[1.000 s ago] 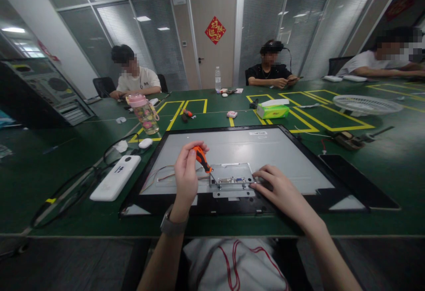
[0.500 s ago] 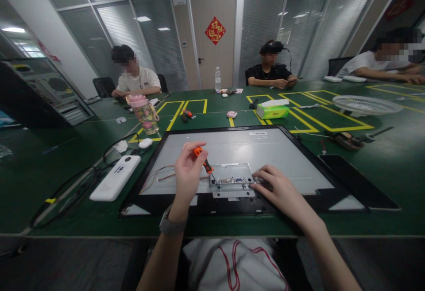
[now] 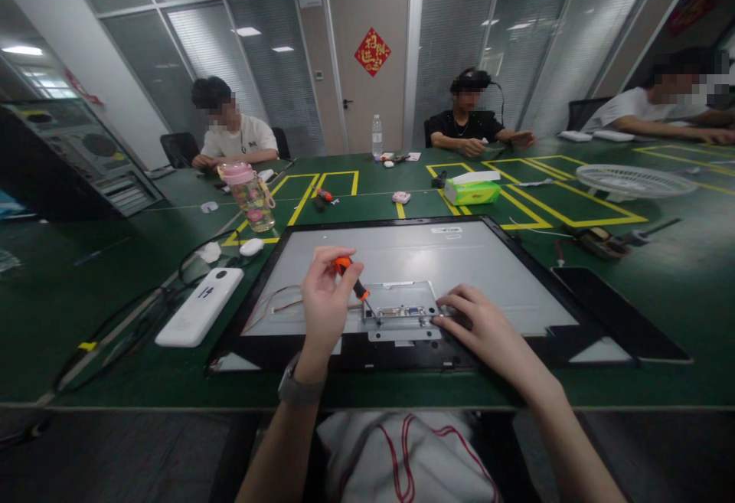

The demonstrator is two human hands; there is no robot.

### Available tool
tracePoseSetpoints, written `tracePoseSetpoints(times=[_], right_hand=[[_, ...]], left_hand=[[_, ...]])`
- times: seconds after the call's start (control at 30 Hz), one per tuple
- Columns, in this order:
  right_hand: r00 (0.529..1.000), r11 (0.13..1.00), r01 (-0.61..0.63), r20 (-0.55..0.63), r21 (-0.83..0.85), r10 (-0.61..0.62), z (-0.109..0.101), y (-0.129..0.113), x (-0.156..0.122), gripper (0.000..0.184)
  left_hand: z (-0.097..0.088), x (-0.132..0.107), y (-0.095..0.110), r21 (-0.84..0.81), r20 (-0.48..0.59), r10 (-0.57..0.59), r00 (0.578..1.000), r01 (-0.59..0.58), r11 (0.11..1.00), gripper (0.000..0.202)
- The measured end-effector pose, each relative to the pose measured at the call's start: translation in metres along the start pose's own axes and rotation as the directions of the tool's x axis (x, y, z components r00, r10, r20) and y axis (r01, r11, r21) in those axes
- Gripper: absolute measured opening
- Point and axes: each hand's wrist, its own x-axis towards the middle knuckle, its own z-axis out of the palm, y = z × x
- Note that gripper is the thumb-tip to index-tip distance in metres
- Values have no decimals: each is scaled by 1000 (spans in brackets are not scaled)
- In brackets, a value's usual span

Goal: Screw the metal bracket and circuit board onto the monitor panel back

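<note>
A monitor panel (image 3: 488,273) with a black frame lies flat, its metal back facing up. Near its front edge sits a metal bracket (image 3: 407,296) with a row of video ports. My left hand (image 3: 327,292) is closed around the orange and black handle of a screwdriver (image 3: 359,289). The screwdriver slants down to the right, its tip at the front left of the bracket by a small screw post. At the bracket's right end, my right hand (image 3: 479,327) grips the edge between thumb and fingers. Thin cables (image 3: 281,305) run left from the bracket.
Left of the panel are a white power bank (image 3: 200,308), black cables (image 3: 132,331) and a pink-lidded bottle (image 3: 249,197). Behind it stands a green tissue pack (image 3: 472,189). A black flat panel (image 3: 620,311) lies to the right. Several people sit around the table.
My left fingers have shifted slightly on the screwdriver handle; its tip stays at the same spot. My right hand has not moved. The person opposite has moved their hands apart.
</note>
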Motion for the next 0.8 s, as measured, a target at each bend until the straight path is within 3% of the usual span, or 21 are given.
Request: tracePoseSetpoints(times=[0.23,0.53,0.73,0.8], right_hand=[[1000,1000,2,-15,7,-2,0,-1,0,18],[1000,1000,6,-17,-8,-7,0,0,0,17],[1000,1000,-2,-14,-6,2,0,-2,0,17],[1000,1000,-3,-8,-4,3,-1,-2,0,17]], left_hand=[[-1,-5,0,-153,58,-201,978,207,966,30],[2,-3,3,-43,27,-62,998,63,997,20],[1,-4,0,-130,47,-218,975,223,966,30],[1,-3,1,-115,45,-201,979,205,972,29]])
